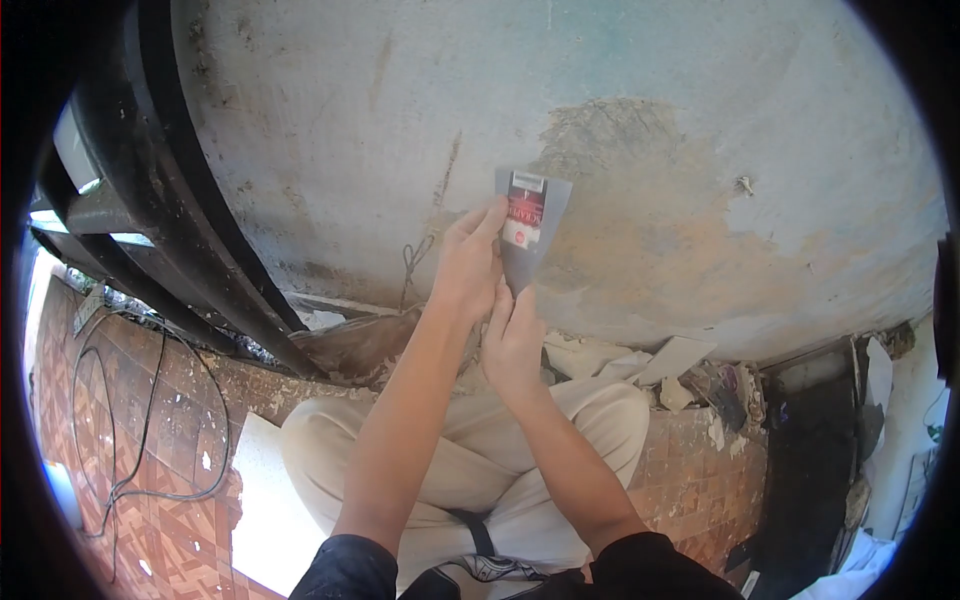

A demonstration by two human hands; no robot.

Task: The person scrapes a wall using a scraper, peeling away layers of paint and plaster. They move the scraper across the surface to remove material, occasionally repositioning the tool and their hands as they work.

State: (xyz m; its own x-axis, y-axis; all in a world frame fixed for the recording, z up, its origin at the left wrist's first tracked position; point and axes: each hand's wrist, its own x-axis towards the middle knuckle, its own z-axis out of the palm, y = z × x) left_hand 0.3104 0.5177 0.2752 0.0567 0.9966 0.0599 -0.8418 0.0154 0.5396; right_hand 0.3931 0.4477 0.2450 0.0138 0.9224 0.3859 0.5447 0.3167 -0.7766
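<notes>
A scraper (549, 213) with a wide grey metal blade is held up in front of the wall, its broad edge upward. On the blade is a red, black and white label (525, 212) with the printed word "SCRAPER". My left hand (468, 258) pinches the blade's left edge, near the label. Lower down, my right hand (514, 340) has its fingers closed around the narrow end, and the handle is hidden in it. Both hands are close together above my crossed legs (470, 430).
Behind the scraper, the wall (350, 120) has peeling paint and a bare rough patch (615, 135). Debris (690, 385) lies along its base. Dark frame bars (190, 190) stand at left, above a looped cable (150, 493). A white sheet (265, 510) lies beside my leg.
</notes>
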